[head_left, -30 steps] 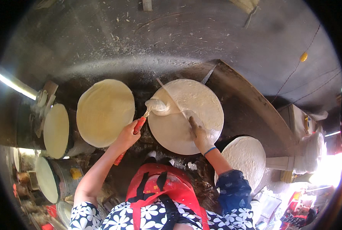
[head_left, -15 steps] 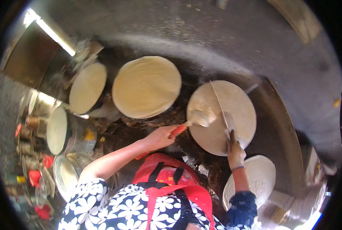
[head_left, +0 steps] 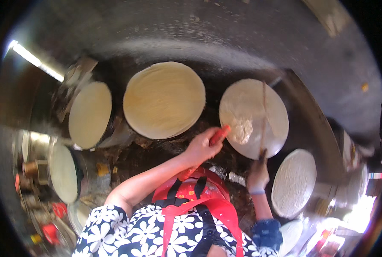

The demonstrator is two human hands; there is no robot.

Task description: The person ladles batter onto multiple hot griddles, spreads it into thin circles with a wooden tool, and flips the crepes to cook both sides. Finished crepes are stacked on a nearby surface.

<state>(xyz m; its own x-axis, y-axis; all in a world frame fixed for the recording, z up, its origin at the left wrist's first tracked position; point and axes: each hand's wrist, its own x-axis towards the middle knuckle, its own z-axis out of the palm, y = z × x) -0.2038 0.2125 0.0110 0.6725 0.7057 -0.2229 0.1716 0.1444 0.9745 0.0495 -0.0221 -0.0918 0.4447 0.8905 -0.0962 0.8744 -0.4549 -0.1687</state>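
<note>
On the round griddle (head_left: 268, 139) to the right, a thin pale layer of batter is spread, and a thick clump of batter (head_left: 241, 130) lies toward its left side. My left hand (head_left: 201, 147) is closed round the red-handled tool (head_left: 219, 135), whose head is hidden in or behind the clump. With my right hand (head_left: 258, 175) I grip a long thin batter spreader (head_left: 263, 111) by its near end. Its narrow blade runs across the griddle to the far edge. A yellowish round flatbread (head_left: 164, 100) covers the griddle to the left.
More batter-covered rounds surround me: one at the far left (head_left: 90, 115), another at the left (head_left: 63, 173), and a whitish one at the right (head_left: 294, 183). A dark curved wall (head_left: 191, 25) rises behind. Red containers (head_left: 51, 233) are at the lower left.
The spreader has swung from a leftward slant to nearly upright across the griddle. The red-handled tool has moved right, and batter now lies clumped at its head. The view has shifted too.
</note>
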